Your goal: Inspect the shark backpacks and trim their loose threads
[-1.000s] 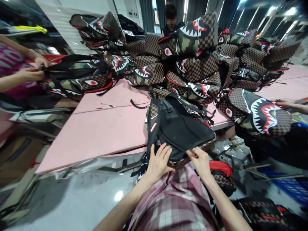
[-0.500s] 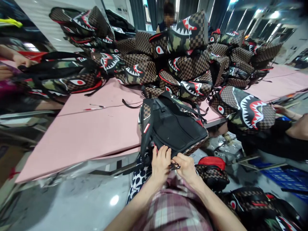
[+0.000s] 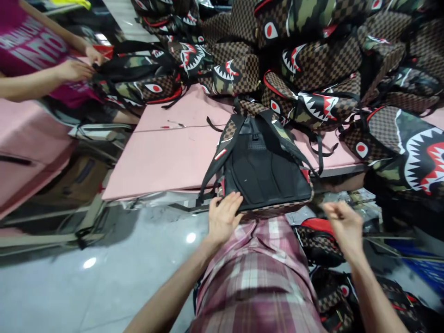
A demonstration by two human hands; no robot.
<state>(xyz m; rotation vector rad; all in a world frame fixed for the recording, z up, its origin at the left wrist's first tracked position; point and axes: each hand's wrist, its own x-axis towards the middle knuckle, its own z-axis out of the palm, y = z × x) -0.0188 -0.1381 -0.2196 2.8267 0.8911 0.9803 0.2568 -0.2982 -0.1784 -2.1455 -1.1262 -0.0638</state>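
Observation:
A black-backed backpack (image 3: 267, 171) with checkered brown sides lies straps up at the near edge of the pink table (image 3: 166, 157), overhanging it toward me. My left hand (image 3: 222, 219) rests on its bottom left corner with fingers stretched flat. My right hand (image 3: 343, 226) hangs off the backpack's bottom right corner, in the air to the right. It is blurred by motion and its fingers look curled, so whatever it may hold cannot be made out. My plaid shirt fills the bottom of the view.
A high pile of shark-mouth backpacks (image 3: 312, 55) covers the far and right side of the table. At the left another person's hands (image 3: 71, 71) work on a backpack. A red pen (image 3: 169, 126) lies on the table. More backpacks (image 3: 319, 240) lie on the floor at my right.
My right hand has left the spot beside my left hand at the backpack's bottom edge and swung out to the right. My left hand stays there, now flat. The view has tilted down.

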